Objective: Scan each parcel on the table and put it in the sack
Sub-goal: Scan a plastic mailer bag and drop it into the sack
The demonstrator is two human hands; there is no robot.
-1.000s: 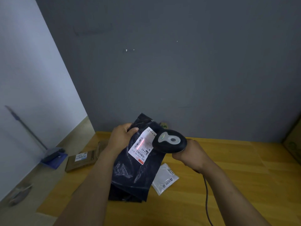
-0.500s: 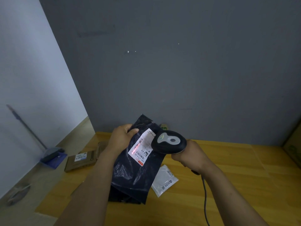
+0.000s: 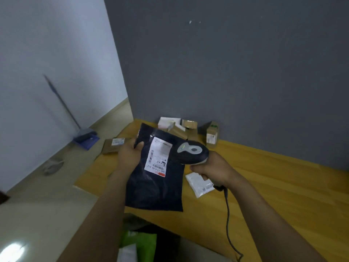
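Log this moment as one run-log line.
left hand: grips dark plastic mailer bag | right hand: grips black handheld barcode scanner | white shipping label: beside scanner head

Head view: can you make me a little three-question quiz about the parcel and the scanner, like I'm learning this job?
1. True or false: the left hand holds the dark parcel by its edge, label facing up.
2. Pick one. The right hand grips: A) the scanner; B) a broom; C) a cardboard box.
3. Fill the gap: the white pouch lies on the ____, below the right hand.

Key: 1 true; 2 A; 3 table.
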